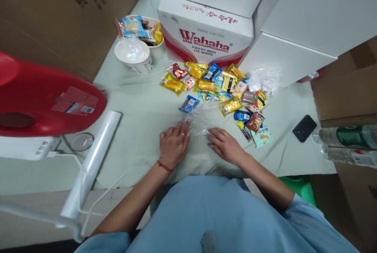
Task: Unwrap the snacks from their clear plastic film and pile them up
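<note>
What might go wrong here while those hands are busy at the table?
The clear plastic between the left hand and right hand looks thin and might tear. The blue packet beside it could get nudged. The long roll sticks out past the table, so a bump might tip it off.

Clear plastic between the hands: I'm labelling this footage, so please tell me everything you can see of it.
The clear plastic is thin, colourless and crinkled; it may be a bag, but no opening can be made out. It lies loosely spread on the pale cloth, between the left hand and right hand, which seem to touch its sides. Its far end reaches beside a blue packet.
</note>
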Demonstrator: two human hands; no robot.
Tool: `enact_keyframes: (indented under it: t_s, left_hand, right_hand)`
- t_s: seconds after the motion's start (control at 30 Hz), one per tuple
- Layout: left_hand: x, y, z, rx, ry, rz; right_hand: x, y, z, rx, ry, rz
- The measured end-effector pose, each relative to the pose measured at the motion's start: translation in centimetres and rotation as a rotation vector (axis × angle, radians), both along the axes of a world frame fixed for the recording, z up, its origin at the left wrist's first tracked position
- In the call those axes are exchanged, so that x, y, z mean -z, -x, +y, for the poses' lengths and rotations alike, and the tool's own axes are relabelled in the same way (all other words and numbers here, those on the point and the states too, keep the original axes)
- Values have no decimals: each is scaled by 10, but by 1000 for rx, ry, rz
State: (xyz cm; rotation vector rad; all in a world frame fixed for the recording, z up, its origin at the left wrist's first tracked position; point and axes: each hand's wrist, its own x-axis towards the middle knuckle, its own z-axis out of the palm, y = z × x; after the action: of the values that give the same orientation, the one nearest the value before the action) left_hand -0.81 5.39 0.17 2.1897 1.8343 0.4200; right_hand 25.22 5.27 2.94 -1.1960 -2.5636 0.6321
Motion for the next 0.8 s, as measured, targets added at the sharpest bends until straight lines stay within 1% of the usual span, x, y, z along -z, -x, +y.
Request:
enact_keyframes:
  t_s: [0.1, 0.2, 0.3, 0.4, 0.47, 0.5, 0.57, 0.63, 0.67, 0.73, 0.8]
  left_hand:
    - [-1, 1, 2, -72, 0, 26]
    - [-1, 4, -1, -118, -16, 4]
    - [0, 3, -6, -148, -24, -9]
    - [1, -1, -12, -178, -60, 17]
    - [3, -6, -16, -163, -92, 43]
    - [4, -8, -18, -143, -103, 49]
    - [6, -10, -21, -100, -109, 46]
    - [7, -10, -24, -67, -101, 37]
    - [7, -9, -26, -59, -94, 37]
    - [7, -5, -28, -53, -69, 47]
    - [8, 2, -30, -39, -22, 62]
  right_hand:
    - [15, -19, -28, 31, 8, -56]
    - [16, -34, -50, 32, 17, -63]
    - [6, -45, -71, -7, 52, -92]
    - [-13, -54, -84, -93, 125, -126]
    - [-27, -58, -84, -117, 182, -113]
    - [-33, -58, -82, -93, 193, -91]
    - [-39, -56, -72, -3, 158, -28]
    - [-36, -50, -59, 53, 95, 12]
    - [-33, -47, -54, 50, 79, 7]
    - [-25, -43, -45, 6, 104, -44]
    - [-23, -45, -39, -76, 184, -96]
